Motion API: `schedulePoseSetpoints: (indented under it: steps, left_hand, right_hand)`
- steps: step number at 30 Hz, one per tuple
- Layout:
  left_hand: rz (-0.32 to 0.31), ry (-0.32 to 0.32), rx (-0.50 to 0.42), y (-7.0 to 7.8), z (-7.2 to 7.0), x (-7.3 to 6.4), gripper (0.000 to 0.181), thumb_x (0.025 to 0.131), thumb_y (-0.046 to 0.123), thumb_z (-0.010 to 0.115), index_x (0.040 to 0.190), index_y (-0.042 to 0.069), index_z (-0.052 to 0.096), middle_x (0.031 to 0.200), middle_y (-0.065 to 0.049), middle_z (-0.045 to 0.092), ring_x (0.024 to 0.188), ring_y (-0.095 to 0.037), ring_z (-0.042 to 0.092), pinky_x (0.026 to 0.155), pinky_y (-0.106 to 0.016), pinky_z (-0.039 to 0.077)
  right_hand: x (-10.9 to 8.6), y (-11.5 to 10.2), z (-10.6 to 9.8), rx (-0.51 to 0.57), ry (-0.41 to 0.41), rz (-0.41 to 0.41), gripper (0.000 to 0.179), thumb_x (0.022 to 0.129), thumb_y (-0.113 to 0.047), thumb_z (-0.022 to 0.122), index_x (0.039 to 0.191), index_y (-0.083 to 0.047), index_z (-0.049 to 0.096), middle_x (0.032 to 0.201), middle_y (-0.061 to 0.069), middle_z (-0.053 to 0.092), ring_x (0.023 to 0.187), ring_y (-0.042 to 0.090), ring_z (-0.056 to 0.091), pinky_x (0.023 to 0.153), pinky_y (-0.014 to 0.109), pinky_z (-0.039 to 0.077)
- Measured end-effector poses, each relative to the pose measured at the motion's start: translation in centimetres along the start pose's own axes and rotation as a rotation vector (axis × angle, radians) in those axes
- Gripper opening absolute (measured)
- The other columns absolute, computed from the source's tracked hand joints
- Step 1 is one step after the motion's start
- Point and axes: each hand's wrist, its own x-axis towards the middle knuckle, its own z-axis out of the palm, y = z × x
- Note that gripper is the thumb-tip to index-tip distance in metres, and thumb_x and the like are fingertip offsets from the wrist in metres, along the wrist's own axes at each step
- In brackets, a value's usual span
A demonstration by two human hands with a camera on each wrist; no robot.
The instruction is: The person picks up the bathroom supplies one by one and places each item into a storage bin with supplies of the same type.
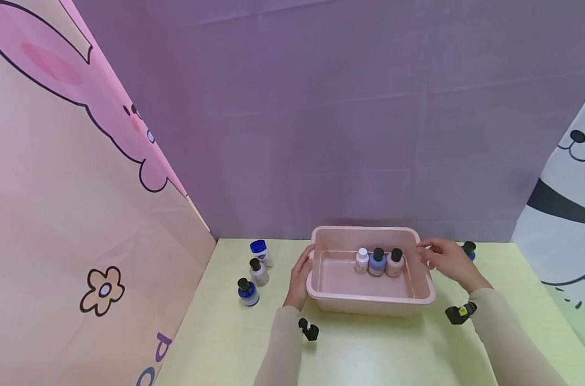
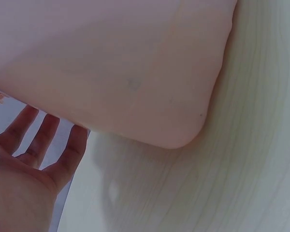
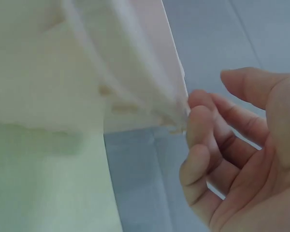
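Observation:
A pink plastic basin (image 1: pixel 369 296) sits between the two hands, holding three small bottles inside: a white bottle (image 1: pixel 362 262), a blue bottle with a black cap (image 1: pixel 377 264) and a pale pink bottle with a black cap (image 1: pixel 395 265). My left hand (image 1: pixel 299 279) touches the basin's left side near the rim. In the left wrist view, its spread fingers (image 2: pixel 70 152) reach the basin's edge. At the right rim is my right hand (image 1: pixel 449 260). The right wrist view shows its fingers (image 3: pixel 195 130) loosely bent against the basin's edge, the thumb standing apart.
Left of the basin stand a white jar with a blue lid (image 1: pixel 260 252), a pale bottle with a black cap (image 1: pixel 259 273) and a dark blue bottle (image 1: pixel 247 294). Another blue bottle (image 1: pixel 469 251) is partly hidden behind the right hand. A purple cloth wall (image 1: pixel 311 123) rises behind the table.

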Motion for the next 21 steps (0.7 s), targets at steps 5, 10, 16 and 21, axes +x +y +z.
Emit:
schedulePoseSetpoints:
  steps: [5,10,16,21]
  left_hand:
    - [0.011,0.000,-0.002,-0.1,0.0,0.0,0.043,0.099,0.043,0.044,0.142,0.038,0.044,0.152,0.003,0.039,0.135,-0.030,0.043,0.109,-0.052,0.037]
    - [0.000,-0.003,0.009,0.6,0.0,0.0,0.041,0.101,0.041,0.043,0.142,0.039,0.044,0.154,0.005,0.036,0.139,-0.029,0.039,0.112,-0.053,0.033]
    - [-0.022,0.015,0.016,0.4,0.0,0.0,0.040,0.099,0.045,0.044,0.139,0.044,0.045,0.154,0.009,0.035,0.140,-0.026,0.038,0.112,-0.052,0.033]
    - [-0.029,0.005,0.019,0.4,0.1,0.0,0.040,0.102,0.038,0.042,0.141,0.040,0.043,0.155,0.005,0.036,0.139,-0.026,0.039,0.112,-0.049,0.035]
  right_hand:
    - [-1.1,1.1,-0.7,0.004,0.092,0.008,0.041,0.099,-0.037,0.052,0.122,-0.003,0.059,0.090,0.010,0.066,0.071,0.014,0.060,0.062,0.030,0.049]
    - [-1.5,2.2,-1.4,0.042,0.202,0.060,0.043,0.098,-0.037,0.051,0.121,-0.002,0.058,0.087,0.008,0.066,0.068,0.009,0.060,0.062,0.027,0.052]
    - [-1.7,3.5,-2.3,0.039,0.301,0.150,0.047,0.098,-0.038,0.051,0.125,0.000,0.056,0.082,-0.005,0.064,0.071,0.006,0.062,0.062,0.021,0.050]
    - [-1.9,4.2,-2.9,0.030,0.353,0.234,0.047,0.096,-0.034,0.052,0.128,0.000,0.053,0.080,-0.008,0.060,0.064,-0.001,0.060,0.059,0.022,0.047]
